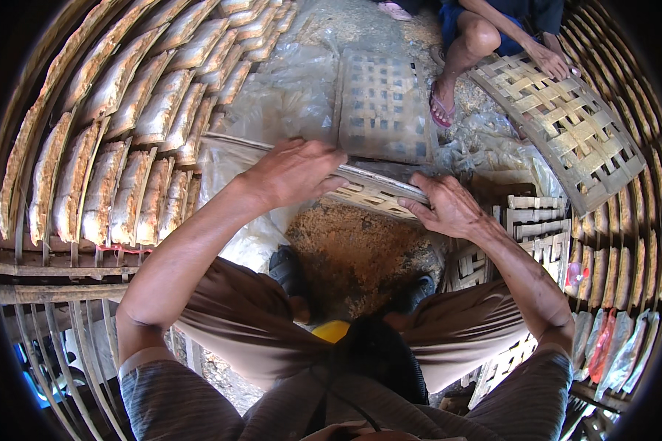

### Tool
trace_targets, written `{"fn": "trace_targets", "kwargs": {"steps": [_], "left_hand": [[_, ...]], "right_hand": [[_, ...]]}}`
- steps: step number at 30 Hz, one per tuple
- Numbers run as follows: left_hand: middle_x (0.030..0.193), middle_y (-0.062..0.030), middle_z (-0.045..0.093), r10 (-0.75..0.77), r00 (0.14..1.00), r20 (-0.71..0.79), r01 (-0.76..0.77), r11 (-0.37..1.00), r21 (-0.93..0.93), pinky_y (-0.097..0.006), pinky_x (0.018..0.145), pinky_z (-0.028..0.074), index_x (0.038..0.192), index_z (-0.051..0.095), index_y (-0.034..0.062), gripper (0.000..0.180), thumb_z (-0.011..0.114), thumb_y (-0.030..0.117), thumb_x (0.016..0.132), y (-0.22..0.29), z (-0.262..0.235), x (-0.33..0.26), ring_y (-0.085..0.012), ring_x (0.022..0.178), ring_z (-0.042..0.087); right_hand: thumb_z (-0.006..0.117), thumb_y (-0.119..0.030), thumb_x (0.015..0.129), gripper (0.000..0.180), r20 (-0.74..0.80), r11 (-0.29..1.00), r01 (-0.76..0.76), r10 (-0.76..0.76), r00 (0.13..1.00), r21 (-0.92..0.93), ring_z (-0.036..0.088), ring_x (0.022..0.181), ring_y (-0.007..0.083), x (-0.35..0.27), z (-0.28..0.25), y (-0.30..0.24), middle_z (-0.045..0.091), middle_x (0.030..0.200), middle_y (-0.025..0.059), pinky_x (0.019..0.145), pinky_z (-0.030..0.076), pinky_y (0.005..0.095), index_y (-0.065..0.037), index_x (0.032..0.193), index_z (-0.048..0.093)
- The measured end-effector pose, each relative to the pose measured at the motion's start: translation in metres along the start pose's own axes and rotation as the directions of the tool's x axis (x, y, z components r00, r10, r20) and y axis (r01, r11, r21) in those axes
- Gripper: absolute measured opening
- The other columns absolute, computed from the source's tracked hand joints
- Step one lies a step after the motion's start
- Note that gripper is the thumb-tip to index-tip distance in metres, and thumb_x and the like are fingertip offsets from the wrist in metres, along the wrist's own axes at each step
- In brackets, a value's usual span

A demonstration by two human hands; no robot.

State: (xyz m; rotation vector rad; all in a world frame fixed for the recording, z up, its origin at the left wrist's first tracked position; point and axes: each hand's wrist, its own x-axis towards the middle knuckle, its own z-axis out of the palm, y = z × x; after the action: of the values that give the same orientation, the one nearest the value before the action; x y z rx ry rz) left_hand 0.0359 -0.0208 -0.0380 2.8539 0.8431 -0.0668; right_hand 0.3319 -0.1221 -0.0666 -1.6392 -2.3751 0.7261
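Note:
A woven bamboo tray (375, 197) is held nearly edge-on in front of me, its slatted face partly showing below the rim. My left hand (298, 169) is closed over its upper edge, fingers curled, thumb toward the middle. My right hand (449, 206) pinches the tray's right end between thumb and fingers. A thin pale edge (232, 140) runs out to the left beyond my left hand. Below the tray, brown crumbly material (349, 246) covers the ground between my feet.
Racks of thick, white-and-brown slabs (129, 187) rise at left; more slabs (610, 275) line the right. Another woven panel (382, 103) lies ahead on plastic sheeting (279, 92). At upper right, a co-worker's hand (548, 60) touches a woven bamboo tray (566, 125). Smaller woven frames (537, 228) stand beside my right arm.

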Motion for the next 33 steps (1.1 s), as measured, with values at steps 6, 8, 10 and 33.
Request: {"fn": "trace_targets", "kwargs": {"steps": [6, 8, 10, 33], "left_hand": [[0.103, -0.0178, 0.073, 0.078, 0.996, -0.037, -0.080, 0.995, -0.067, -0.048, 0.087, 0.059, 0.119, 0.066, 0.0002, 0.035, 0.066, 0.030, 0.101, 0.014, -0.007, -0.007, -0.0367, 0.098, 0.073], [0.103, -0.0178, 0.073, 0.039, 0.999, 0.007, -0.039, 0.997, -0.065, -0.047, 0.085, 0.060, 0.119, 0.066, -0.0002, 0.035, 0.067, 0.029, 0.100, 0.028, -0.018, -0.010, -0.0363, 0.097, 0.073], [0.104, -0.0185, 0.072, 0.056, 0.998, -0.018, -0.057, 0.997, -0.059, -0.046, 0.082, 0.061, 0.119, 0.066, -0.0004, 0.035, 0.068, 0.028, 0.099, 0.031, -0.019, -0.012, -0.0363, 0.095, 0.073], [0.113, -0.0212, 0.070, 0.098, 0.993, 0.072, -0.084, 0.980, -0.180, -0.050, 0.094, 0.057, 0.128, 0.063, 0.0006, 0.038, 0.063, 0.030, 0.103, 0.044, -0.015, -0.013, -0.0383, 0.106, 0.070]], "right_hand": [[0.076, -0.014, 0.093, 0.029, -0.277, 0.941, 0.215, -0.141, 0.950, 0.260, 0.075, 0.084, 0.0357, 0.000, -0.007, -0.005, 0.075, 0.090, 0.0219, 0.077, 0.057, 0.0454, 0.000, 0.115, 0.064], [0.078, -0.010, 0.090, 0.027, -0.208, 0.929, 0.199, -0.138, 0.968, 0.312, 0.075, 0.087, 0.0298, -0.005, -0.008, -0.007, 0.076, 0.094, 0.0194, 0.080, 0.058, 0.0423, 0.000, 0.113, 0.067], [0.079, -0.007, 0.088, 0.026, -0.101, 0.922, 0.101, -0.068, 0.993, 0.375, 0.075, 0.088, 0.0254, -0.007, -0.011, -0.013, 0.076, 0.096, 0.0175, 0.083, 0.058, 0.0398, -0.001, 0.111, 0.069], [0.080, -0.034, 0.089, 0.043, 0.029, 0.986, -0.007, 0.002, 1.000, 0.164, 0.073, 0.095, 0.0417, -0.014, -0.007, -0.012, 0.076, 0.102, 0.0238, 0.093, 0.056, 0.0482, -0.001, 0.116, 0.073]]}}
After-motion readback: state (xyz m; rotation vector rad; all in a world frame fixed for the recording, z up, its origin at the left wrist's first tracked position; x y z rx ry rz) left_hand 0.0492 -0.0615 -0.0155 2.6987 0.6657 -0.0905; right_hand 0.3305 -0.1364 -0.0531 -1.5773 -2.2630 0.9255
